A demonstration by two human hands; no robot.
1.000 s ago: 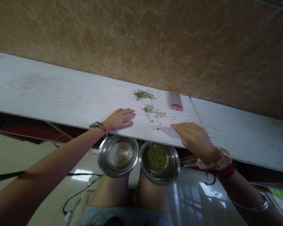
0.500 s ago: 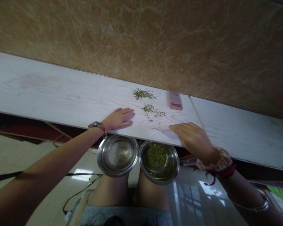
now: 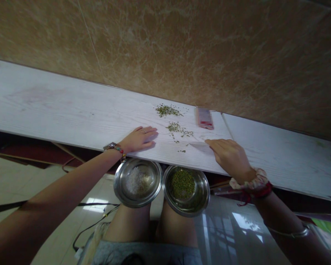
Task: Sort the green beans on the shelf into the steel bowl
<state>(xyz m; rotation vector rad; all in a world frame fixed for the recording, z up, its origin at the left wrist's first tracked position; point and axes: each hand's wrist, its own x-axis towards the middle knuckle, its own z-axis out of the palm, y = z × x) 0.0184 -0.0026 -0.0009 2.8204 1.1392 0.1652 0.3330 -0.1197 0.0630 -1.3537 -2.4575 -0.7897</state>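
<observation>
My left hand (image 3: 141,139) lies flat on the white wooden board (image 3: 105,114), fingers stretched out, holding nothing. To its right are a far pile of green mung beans (image 3: 167,110) and a looser scatter of mung beans (image 3: 178,129). My right hand (image 3: 228,154) is over the board, right of the scatter, its fingers drawn together; anything between them is hidden. Below the board's near edge, a steel bowl (image 3: 121,197) with whitish grains, perhaps rice, sits on my left leg. A second steel bowl (image 3: 202,200), holding mung beans, sits on my right leg.
A blurred flat object (image 3: 205,117) with a red mark lies at the board's far edge. Behind the board rises a brown marbled wall (image 3: 165,51). A dark cable (image 3: 96,223) hangs over the tiled floor (image 3: 57,217) at left. Something green (image 3: 327,226) is at lower right.
My right hand has moved a little right and away from me, off the near beans. A few beans near the board's front edge show more plainly. My left hand has stayed put.
</observation>
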